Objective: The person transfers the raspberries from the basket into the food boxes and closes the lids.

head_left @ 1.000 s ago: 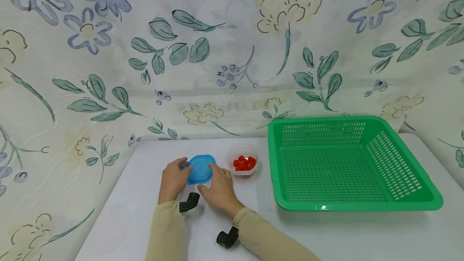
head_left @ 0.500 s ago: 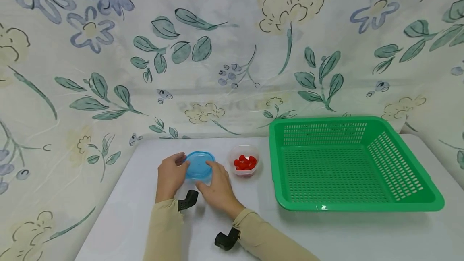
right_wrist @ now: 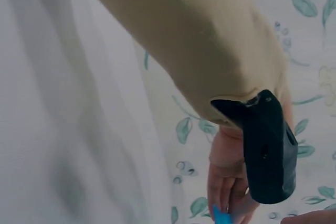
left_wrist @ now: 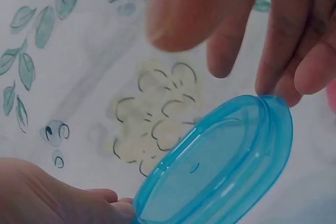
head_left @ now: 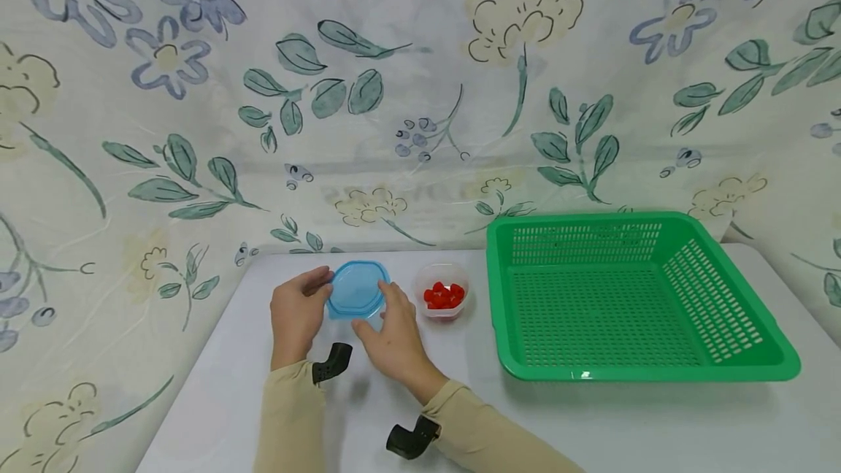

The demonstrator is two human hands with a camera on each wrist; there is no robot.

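A blue see-through plastic lid is tilted above the table, its broad face turned toward me in the head view. My left hand pinches its left edge, with the thumb in front. In the left wrist view that thumb meets the lower end of the lid. My right hand is at the lid's right side; its extended fingertips touch the rim, while the blurred thumb hangs apart from it. The right wrist view shows the left hand with a bit of blue between its fingers.
Right of the lid stands a clear tub holding several small red pieces. A large green perforated basket occupies the right of the white table. Floral cloth hangs behind. Black wrist cameras sit near the sleeves.
The lid has risen a little and shifted left and away, tilting to face me more. Both hands have moved with it, the left hand further to the left. Tub and basket stay put.
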